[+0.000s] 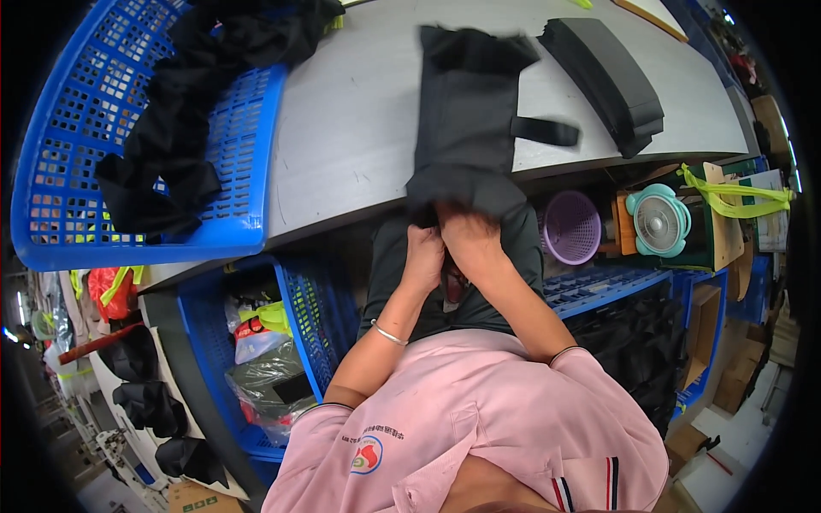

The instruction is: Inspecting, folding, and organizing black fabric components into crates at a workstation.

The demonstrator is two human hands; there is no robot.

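Observation:
A long black fabric piece [466,107] with a short strap at its right side lies over the table's front edge, and its near end hangs toward my lap. My left hand [424,256] is closed at that near end, with the fingertips against the cloth. Right beside it, my right hand [470,241] is closed on the same end; its fingers are partly hidden in the fabric and a little blurred. To the right of the piece, a stack of flat dark grey strips [605,81] rests on the table.
A blue plastic basket [256,171] with black fabric pieces [162,188] stands at the left of the grey table [342,111]. Under the table are a purple basket [571,227] and a small teal fan [658,221]. A blue crate [205,342] of bagged items sits at my left.

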